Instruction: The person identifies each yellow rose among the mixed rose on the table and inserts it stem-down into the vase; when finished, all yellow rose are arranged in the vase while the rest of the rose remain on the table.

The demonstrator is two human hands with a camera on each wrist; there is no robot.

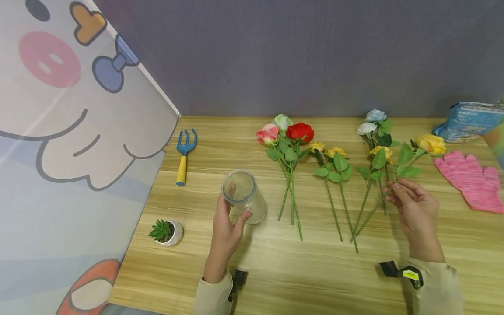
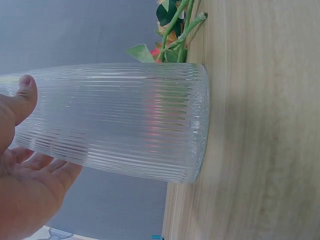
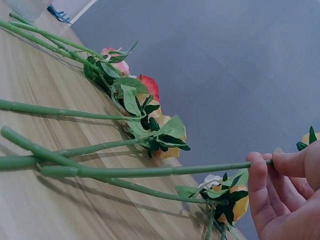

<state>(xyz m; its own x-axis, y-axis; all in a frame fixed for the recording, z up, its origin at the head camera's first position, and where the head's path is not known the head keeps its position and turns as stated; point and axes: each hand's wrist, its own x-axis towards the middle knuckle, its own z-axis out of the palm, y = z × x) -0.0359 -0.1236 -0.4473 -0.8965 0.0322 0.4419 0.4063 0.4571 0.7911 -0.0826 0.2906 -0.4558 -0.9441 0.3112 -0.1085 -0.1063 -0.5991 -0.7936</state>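
Note:
My left hand (image 1: 236, 205) grips a clear ribbed glass vase (image 1: 245, 197) left of the table's middle, thumb on the near side and fingers behind the glass. The left wrist view shows the vase (image 2: 125, 120) with its base against the wooden table (image 2: 265, 150) and my left hand (image 2: 25, 165) round its upper part. My right hand (image 1: 393, 192) pinches the green stem of a yellow rose (image 1: 431, 143), whose bloom points to the back right. In the right wrist view that stem (image 3: 150, 171) hangs just above the table, held between thumb and fingers (image 3: 262, 172).
Other roses lie in a row: a pink, white and red bunch (image 1: 289, 131), two yellow ones (image 1: 328, 153), and white ones (image 1: 372, 122). A blue hand rake (image 1: 183, 155), a small potted succulent (image 1: 167, 232), a pink glove (image 1: 472, 181) and a blue packet (image 1: 468, 120) ring them. A cartoon curtain (image 1: 71, 131) hangs left.

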